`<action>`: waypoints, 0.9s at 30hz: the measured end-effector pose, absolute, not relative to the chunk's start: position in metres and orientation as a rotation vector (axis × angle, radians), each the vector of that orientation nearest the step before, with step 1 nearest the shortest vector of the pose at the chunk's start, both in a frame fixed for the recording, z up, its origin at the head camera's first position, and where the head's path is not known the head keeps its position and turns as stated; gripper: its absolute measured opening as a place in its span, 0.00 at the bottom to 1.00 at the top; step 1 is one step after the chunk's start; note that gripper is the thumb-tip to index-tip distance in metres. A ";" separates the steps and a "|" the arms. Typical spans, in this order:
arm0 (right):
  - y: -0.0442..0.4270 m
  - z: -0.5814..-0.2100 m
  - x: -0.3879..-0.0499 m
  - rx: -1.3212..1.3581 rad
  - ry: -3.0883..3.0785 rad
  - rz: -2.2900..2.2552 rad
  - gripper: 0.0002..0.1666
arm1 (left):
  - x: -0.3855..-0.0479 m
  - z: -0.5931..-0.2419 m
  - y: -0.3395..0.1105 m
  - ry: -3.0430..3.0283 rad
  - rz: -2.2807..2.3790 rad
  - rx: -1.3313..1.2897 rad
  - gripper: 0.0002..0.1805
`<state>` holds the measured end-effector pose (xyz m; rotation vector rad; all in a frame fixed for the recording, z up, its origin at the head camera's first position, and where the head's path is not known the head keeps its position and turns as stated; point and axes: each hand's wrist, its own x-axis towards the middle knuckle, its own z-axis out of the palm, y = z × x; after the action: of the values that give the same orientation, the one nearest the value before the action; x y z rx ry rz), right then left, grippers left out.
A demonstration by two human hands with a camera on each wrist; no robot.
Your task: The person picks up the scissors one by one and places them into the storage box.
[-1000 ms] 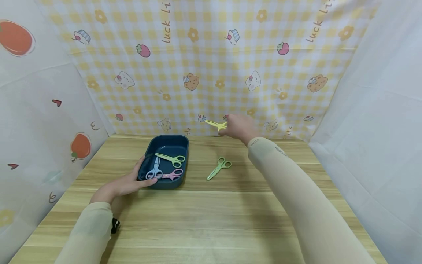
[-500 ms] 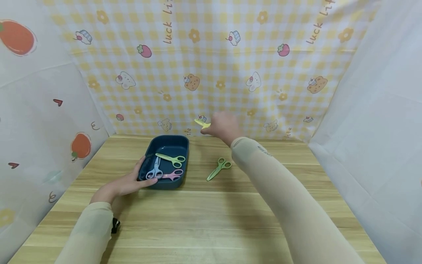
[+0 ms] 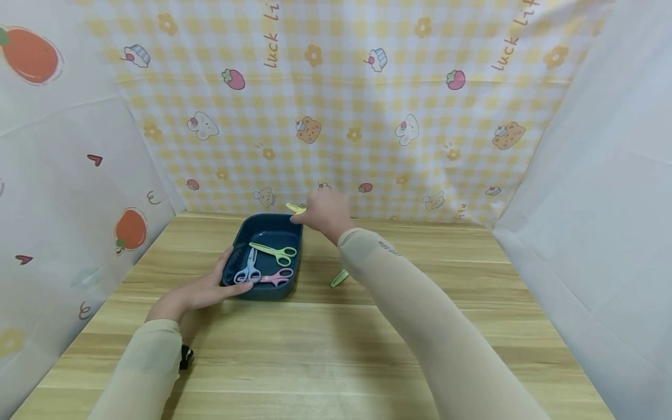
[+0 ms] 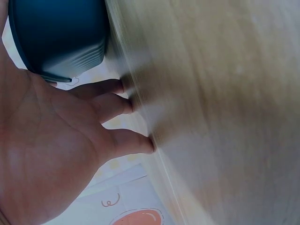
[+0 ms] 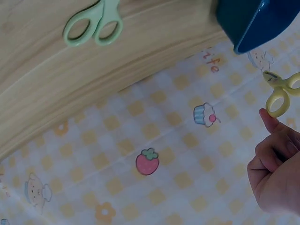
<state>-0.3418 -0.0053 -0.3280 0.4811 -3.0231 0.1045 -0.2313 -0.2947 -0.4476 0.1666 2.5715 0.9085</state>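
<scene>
Gripped in my right hand (image 3: 326,211), a pair of yellow scissors (image 3: 296,208) hangs just above the far right corner of a dark blue box (image 3: 268,294). The right wrist view shows the scissors' finger loops (image 5: 277,104) by my fingertips. My left hand (image 3: 196,291) rests at the box's near left corner, thumb along the front rim. In the left wrist view its fingers (image 4: 126,142) reach down to the tabletop, fairly straight. Inside the box lie lime green scissors (image 3: 265,249), blue scissors (image 3: 247,275) and pink scissors (image 3: 275,278).
Green scissors (image 3: 340,278) lie on the wooden table (image 3: 294,356) right of the box, partly covered by my right arm. A checked yellow cloth (image 3: 352,87) hangs at the table's back edge. White cloths stand on both sides.
My right hand has moved left with the yellow scissors, from over the back of the table to the box's far right corner. The left hand and box have stayed in place.
</scene>
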 end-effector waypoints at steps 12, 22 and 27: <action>-0.040 -0.351 -0.329 0.610 -2.965 0.020 0.40 | -0.232 -0.449 -0.293 2.564 0.914 0.166 0.67; -0.067 -0.364 -0.322 0.626 -3.011 -0.021 0.27 | -0.229 -0.446 -0.294 2.588 0.901 0.170 0.67; -0.074 -0.373 -0.319 0.631 -3.024 -0.078 0.28 | -0.231 -0.448 -0.294 2.585 0.913 0.177 0.67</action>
<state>-0.3192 -0.0745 -0.3731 0.6313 -3.0238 -0.0779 -0.2308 -0.2940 -0.4476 0.1770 2.5851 0.9129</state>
